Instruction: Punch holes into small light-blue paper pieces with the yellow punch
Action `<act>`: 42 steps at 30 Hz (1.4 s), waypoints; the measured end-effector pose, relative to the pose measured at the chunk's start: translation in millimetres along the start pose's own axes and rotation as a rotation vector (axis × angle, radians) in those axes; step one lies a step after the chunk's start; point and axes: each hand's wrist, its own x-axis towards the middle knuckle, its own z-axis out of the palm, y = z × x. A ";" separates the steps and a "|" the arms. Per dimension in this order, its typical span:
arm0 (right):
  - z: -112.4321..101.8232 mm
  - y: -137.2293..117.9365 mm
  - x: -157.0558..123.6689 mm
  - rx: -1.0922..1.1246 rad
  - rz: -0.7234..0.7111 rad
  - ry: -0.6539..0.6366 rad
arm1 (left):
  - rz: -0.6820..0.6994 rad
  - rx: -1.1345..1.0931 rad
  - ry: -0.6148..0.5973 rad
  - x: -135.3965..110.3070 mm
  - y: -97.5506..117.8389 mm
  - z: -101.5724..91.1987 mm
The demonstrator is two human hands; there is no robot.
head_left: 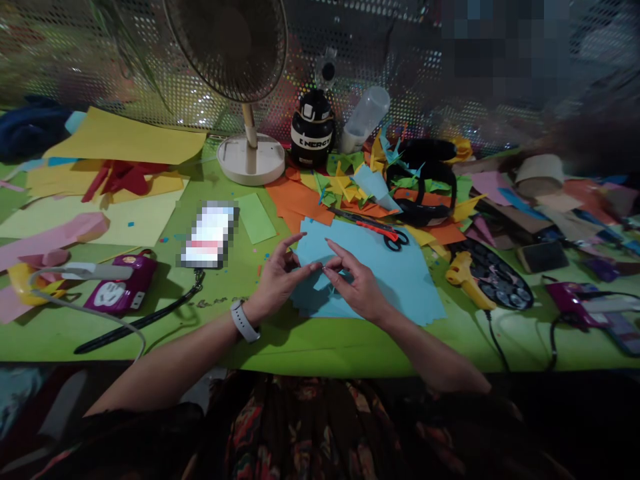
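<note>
My left hand (280, 277), with a white watch on its wrist, is over a stack of light blue paper sheets (405, 283). Facing it is my right hand (357, 287), and the fingertips of both nearly meet above the paper. Each hand is closed in a pinch on something tiny between them that I cannot make out. Both index fingers point up and away from the thumbs. Beyond the hands, scissors (387, 233) with red and black handles lie on the sheets' far edge.
A phone (210, 233) with a black strap is left of my hands. Behind stand a fan (250, 160), a black bottle (313, 133) and folded paper pieces (370, 177). A yellow glue gun (470, 277) lies right; purple power blocks (120, 283) and yellow sheets (125, 137) are left.
</note>
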 end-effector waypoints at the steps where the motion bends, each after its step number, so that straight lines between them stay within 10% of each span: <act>1: 0.0 0.0 -0.1 -0.004 0.003 -0.003 | 0.004 0.004 -0.002 -0.1 -0.1 -0.3; 14: -12.8 4.4 8.2 0.098 0.058 0.099 | -0.079 -0.256 0.141 12.6 -2.1 -6.5; 32: -15.8 0.6 16.0 -0.062 -0.040 0.188 | -0.220 -0.013 -0.249 2.0 -5.5 -0.2; 36: -46.7 -2.3 15.5 -0.181 -0.083 0.476 | -0.216 -0.029 -0.222 3.6 -5.5 -1.4; 42: -148.0 33.2 -47.7 -0.441 0.140 0.835 | -0.195 -0.127 -0.126 7.4 -2.1 -2.3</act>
